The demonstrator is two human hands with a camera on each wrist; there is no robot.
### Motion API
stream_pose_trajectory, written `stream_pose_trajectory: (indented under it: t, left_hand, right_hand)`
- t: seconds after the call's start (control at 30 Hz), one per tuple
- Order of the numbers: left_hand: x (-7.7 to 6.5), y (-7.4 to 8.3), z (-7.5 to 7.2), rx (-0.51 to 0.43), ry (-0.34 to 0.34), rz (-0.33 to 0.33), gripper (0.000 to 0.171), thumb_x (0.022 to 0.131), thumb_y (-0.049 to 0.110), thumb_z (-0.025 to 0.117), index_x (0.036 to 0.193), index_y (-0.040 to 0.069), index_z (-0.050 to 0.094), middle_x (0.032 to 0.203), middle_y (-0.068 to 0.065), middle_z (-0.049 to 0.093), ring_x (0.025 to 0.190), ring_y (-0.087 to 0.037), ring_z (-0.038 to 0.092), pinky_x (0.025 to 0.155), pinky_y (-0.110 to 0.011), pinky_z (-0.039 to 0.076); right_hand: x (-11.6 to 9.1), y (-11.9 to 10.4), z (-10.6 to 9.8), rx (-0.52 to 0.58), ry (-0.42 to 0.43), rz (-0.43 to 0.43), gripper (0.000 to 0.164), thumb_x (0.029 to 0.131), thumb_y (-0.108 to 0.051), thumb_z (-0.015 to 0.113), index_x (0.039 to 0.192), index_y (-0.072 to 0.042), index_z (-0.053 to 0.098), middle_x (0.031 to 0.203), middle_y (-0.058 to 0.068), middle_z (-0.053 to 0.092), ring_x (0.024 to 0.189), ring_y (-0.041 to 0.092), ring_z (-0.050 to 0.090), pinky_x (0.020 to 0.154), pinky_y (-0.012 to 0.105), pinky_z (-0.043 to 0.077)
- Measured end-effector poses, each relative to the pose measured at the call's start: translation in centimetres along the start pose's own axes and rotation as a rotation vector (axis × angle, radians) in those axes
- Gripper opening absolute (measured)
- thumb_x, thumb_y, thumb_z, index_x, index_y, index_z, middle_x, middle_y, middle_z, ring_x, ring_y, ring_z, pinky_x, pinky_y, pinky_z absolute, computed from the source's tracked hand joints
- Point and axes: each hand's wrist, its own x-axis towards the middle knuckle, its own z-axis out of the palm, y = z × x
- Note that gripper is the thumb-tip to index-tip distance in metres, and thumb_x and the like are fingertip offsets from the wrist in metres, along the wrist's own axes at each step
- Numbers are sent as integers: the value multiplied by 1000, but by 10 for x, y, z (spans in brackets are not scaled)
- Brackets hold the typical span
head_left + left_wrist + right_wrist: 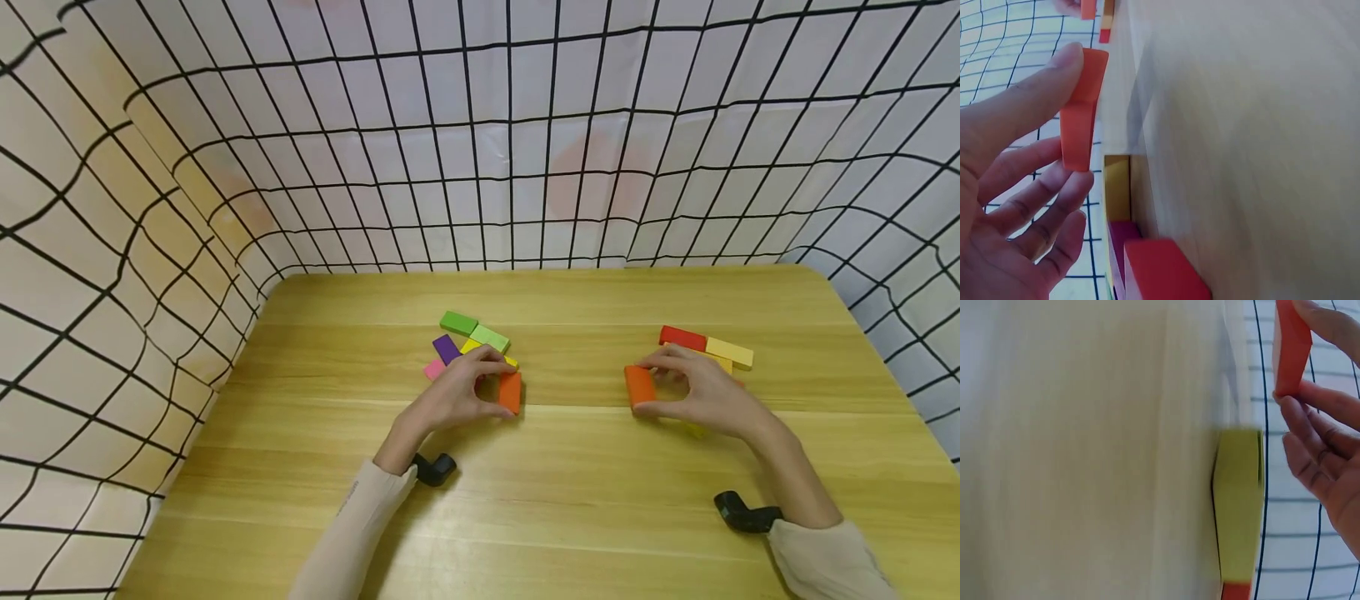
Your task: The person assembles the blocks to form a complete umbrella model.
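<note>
Between thumb and fingertips my left hand (459,390) pinches an orange block (510,392) by its ends. My right hand (701,387) pinches a similar orange block (640,387) in the same way. In the left wrist view a shadow lies under the left orange block (1082,109), which appears raised off the table. The right wrist view shows the other orange block (1291,350) at the fingertips, also apart from the table. Behind the left hand lie a purple block (446,349), a pink block (433,369) and yellow ones, partly hidden by the hand.
Two green blocks (459,322) lie end to end at the back left. Near the right hand are a red block (683,337), a pale yellow block (730,352) and others partly covered. A black wire grid (510,167) over white sheeting borders the wooden table (570,500).
</note>
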Motion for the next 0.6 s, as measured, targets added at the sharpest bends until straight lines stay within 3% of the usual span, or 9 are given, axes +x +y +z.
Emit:
stream_pose_trajectory:
  t: [0.1,0.33,0.6]
  left_hand:
    - [5,3,3,1,0,0,58,78,21,93,129,5,71,128,-11,62,118,-28,60,104,-43,53]
    - [20,10,9,-5,-19,5,59,80,21,91,132,4,69,129,-11,61,118,-28,59,106,-43,52]
    - [44,15,15,22,-37,-8,60,83,27,89,135,5,68,131,-10,60,120,-24,56,110,-41,49]
  right_hand:
    - [4,-8,8,36,10,-27,55,77,-37,93,124,-16,73,116,-2,67,99,15,63,84,30,54]
    - [13,-27,22,20,44,-79,55,74,-32,95,121,-11,76,119,1,67,106,22,63,89,47,56]
    - [22,-41,30,25,53,-90,55,74,-30,95,121,-8,77,118,5,68,108,27,63,90,52,55]
